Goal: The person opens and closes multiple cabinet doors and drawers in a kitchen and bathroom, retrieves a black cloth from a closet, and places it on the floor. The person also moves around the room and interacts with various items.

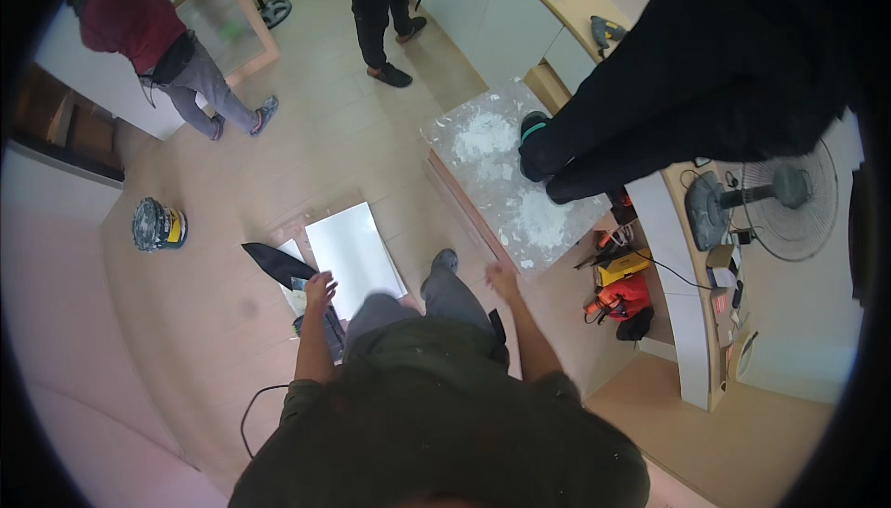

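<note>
My left hand (320,288) hangs over the floor to the left of my legs, fingers curled. A small flat grey-blue piece (299,283) shows at its fingertips, too small to name. Below and around that hand lie a white rectangular panel (357,253), a black pointed cloth-like thing (271,264) and a dark tool or case (331,334), partly behind my forearm. My right hand (502,280) is off to the right with fingers loosely apart and nothing in them. It appears beside the near corner of a plaster-spattered platform (464,188); whether they touch I cannot tell.
A person in black trousers (650,90) stands on the platform. Two more people, one in a maroon shirt (139,12), stand farther off. A bucket (159,224) sits at left. On the right are a curved counter (682,230), a fan (789,188) and a red bag (626,299).
</note>
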Motion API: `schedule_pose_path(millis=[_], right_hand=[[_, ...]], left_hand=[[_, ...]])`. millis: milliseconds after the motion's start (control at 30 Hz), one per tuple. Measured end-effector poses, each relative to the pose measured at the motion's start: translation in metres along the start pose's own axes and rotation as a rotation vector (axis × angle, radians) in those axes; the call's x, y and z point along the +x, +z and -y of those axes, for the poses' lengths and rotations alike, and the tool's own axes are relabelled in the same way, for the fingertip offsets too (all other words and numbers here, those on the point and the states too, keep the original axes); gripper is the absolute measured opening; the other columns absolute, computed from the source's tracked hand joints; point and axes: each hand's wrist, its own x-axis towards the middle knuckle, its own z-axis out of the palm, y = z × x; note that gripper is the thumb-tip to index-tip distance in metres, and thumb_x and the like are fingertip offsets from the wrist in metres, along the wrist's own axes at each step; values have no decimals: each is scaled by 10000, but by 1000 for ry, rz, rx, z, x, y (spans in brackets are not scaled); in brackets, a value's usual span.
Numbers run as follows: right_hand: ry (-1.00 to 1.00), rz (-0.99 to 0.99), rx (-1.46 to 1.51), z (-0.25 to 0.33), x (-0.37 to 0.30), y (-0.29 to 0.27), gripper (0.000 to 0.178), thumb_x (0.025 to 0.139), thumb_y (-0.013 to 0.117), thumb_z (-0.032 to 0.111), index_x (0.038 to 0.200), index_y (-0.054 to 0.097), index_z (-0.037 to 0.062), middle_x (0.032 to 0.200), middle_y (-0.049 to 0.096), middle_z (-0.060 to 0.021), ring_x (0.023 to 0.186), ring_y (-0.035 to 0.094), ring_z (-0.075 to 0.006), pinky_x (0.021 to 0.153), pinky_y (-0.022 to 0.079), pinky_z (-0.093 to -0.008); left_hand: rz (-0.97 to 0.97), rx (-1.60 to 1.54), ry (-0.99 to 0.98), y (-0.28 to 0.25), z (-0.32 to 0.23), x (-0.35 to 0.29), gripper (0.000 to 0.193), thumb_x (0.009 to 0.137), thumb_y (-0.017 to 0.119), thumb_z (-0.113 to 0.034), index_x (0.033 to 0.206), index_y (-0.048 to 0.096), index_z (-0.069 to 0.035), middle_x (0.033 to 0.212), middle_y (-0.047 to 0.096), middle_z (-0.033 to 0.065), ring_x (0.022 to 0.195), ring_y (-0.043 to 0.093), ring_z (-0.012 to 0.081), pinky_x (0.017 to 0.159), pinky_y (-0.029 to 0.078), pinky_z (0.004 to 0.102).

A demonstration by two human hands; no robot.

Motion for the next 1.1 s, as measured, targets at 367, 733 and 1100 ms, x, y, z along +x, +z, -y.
schedule_pose_path(millis=[367,733,1100], right_hand=[[-232,-185,752,299,326,-109,182,924,558,133,1026,617,-6,824,637,-70,747,636,-190,691,516,-311],[40,-1128,1995,237,653,-232,603,927,564,398,1332,424,-27,1306,466,-206,1217,495,-329,1072,403,-434],[-133,-1317,1940,156,671,-270,399,904,464,283,1224,490,46,1208,520,-145,1100,526,-311,1002,438,-479]], left_hand=[[307,576,716,375,-239,104,196,865,660,-90,1046,687,-18,903,680,84,804,651,156,676,514,267],[1068,846,1372,815,-421,173,347,841,610,-11,1182,627,-67,1261,550,168,1112,573,340,894,482,409],[1434,941,1957,987,-394,165,556,808,615,-11,1350,525,-99,1369,474,151,1234,478,346,993,396,459]])
